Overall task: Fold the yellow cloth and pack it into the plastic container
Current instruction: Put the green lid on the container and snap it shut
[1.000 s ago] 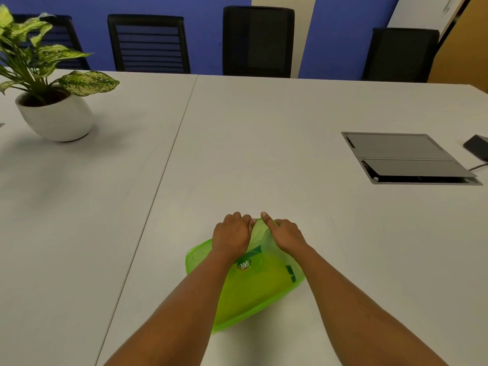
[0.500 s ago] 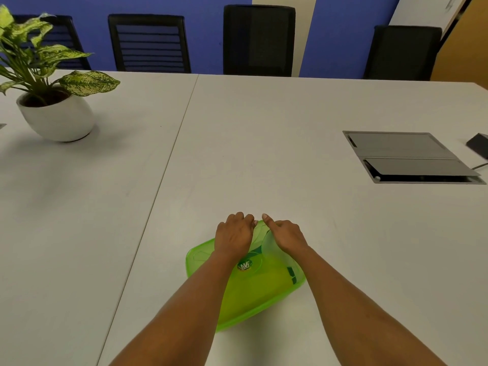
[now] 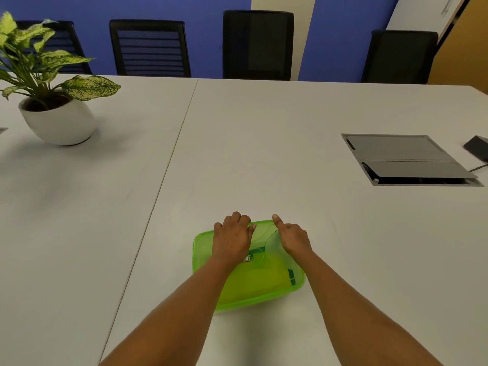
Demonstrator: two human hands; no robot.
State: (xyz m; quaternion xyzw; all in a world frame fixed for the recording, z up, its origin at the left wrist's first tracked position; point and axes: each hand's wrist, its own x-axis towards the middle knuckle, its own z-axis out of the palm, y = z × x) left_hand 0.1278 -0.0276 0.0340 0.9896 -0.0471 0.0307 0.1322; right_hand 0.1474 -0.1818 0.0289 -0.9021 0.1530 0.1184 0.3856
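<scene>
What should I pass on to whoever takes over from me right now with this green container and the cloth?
Left hand: fingers curled over the far edge of the lid, pressing down.
Right hand: thumb on the far edge, fingers curled at the lid's right side.
Things: plastic container on the table, lid on top; a yellow shape, seemingly the folded yellow cloth, shows through it.
Done: cloth looks packed, lid placed.
Left: I cannot tell if the lid is fully snapped; probably press round the rim and check.
</scene>
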